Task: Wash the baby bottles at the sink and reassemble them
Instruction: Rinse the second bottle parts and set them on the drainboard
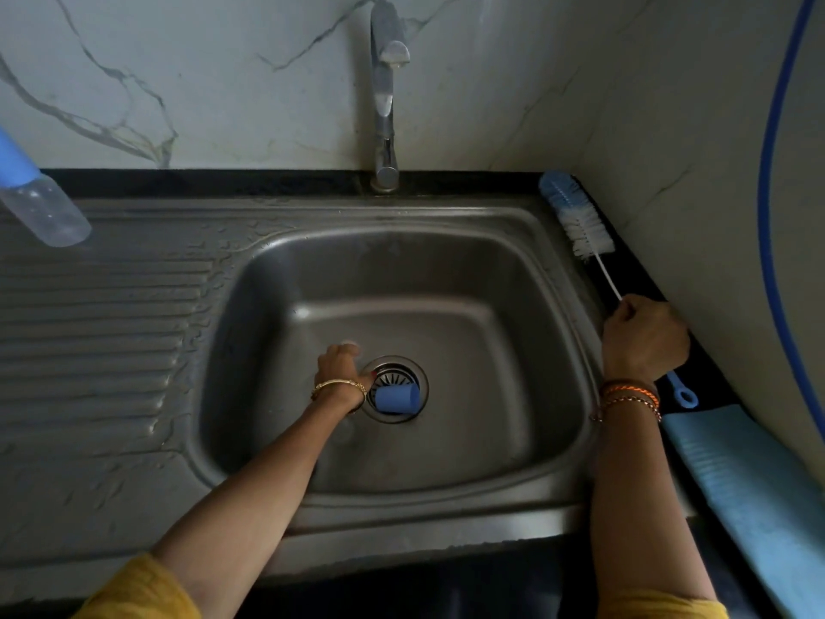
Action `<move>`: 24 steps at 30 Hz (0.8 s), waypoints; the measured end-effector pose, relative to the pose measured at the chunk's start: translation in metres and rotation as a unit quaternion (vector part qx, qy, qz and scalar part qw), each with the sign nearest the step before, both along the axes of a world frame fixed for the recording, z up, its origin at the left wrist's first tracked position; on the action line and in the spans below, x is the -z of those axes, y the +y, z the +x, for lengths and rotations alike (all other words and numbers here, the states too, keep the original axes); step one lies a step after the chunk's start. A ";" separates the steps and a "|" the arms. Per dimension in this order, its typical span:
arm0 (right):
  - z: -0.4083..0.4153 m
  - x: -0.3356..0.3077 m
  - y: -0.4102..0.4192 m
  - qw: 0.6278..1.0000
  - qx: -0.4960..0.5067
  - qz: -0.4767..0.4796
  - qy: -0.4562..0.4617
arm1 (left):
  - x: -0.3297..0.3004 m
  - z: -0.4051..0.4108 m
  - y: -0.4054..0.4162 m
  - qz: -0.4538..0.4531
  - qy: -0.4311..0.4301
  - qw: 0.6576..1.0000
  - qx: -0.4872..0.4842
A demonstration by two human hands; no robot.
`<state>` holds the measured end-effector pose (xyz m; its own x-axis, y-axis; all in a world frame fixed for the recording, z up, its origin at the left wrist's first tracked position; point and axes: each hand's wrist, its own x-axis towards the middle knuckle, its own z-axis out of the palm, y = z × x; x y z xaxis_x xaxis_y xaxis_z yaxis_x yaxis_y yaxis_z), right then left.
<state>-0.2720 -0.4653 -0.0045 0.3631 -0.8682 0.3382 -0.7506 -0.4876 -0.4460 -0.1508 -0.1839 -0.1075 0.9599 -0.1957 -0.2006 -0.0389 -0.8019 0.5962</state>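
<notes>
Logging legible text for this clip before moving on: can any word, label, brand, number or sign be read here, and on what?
None can be read.
Baby bottle on the drainboard: faint marks on the clear body, too blurred to read.
Blue cap over the drain: plain.
Bottle brush, gripped by the right hand: no print visible.
Tap: no visible brand.
Blue mat: no visible text.

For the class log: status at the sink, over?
Right hand grips bottle brush on the counter. Left hand down in basin, grasp unclear. Blue cap lying on drain. Assembled bottle on drainboard.
</notes>
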 end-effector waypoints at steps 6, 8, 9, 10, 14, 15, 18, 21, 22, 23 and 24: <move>0.000 0.002 -0.003 1.000 -0.005 -0.005 0.011 | 0.002 -0.003 0.001 0.026 -0.001 1.000 0.013; -0.001 0.002 -0.003 1.000 -0.009 0.001 -0.005 | 0.002 -0.003 0.001 0.033 -0.001 0.999 0.020; -0.001 0.001 -0.002 1.000 -0.015 0.000 -0.019 | 0.002 -0.004 0.001 0.035 -0.001 0.999 0.021; -0.001 0.000 -0.001 0.999 -0.024 -0.006 -0.039 | 0.003 -0.004 0.000 0.038 0.000 0.999 0.022; 0.002 -0.006 0.014 0.982 -0.058 -0.063 -0.166 | 0.003 -0.004 -0.001 0.035 -0.005 0.999 0.012; 0.005 -0.008 0.020 0.977 -0.072 -0.076 -0.184 | 0.002 -0.003 -0.001 0.028 -0.015 0.999 0.003; 0.010 -0.010 0.043 0.962 -0.136 -0.073 -0.226 | 0.000 0.000 0.004 -0.003 -0.039 0.998 -0.050; 0.018 -0.008 0.069 0.947 -0.185 0.023 -0.262 | -0.001 0.007 0.008 0.043 -0.020 0.997 -0.056; 0.023 -0.007 0.077 0.936 -0.193 0.084 -0.282 | 0.000 0.011 0.008 0.076 -0.004 0.996 -0.044; 0.029 -0.007 0.087 0.918 -0.200 0.151 -0.308 | 0.002 0.014 0.009 0.109 0.008 0.993 -0.031; 0.036 -0.007 0.095 0.895 -0.206 0.216 -0.333 | 0.003 0.018 0.009 0.137 0.015 0.990 -0.021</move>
<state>-0.2360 -0.3698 0.0023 0.5255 -0.8086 0.2646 -0.0451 -0.3370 -0.9404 -0.1333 -0.1754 -0.1106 0.9587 -0.0906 -0.2697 0.0123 -0.9339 0.3573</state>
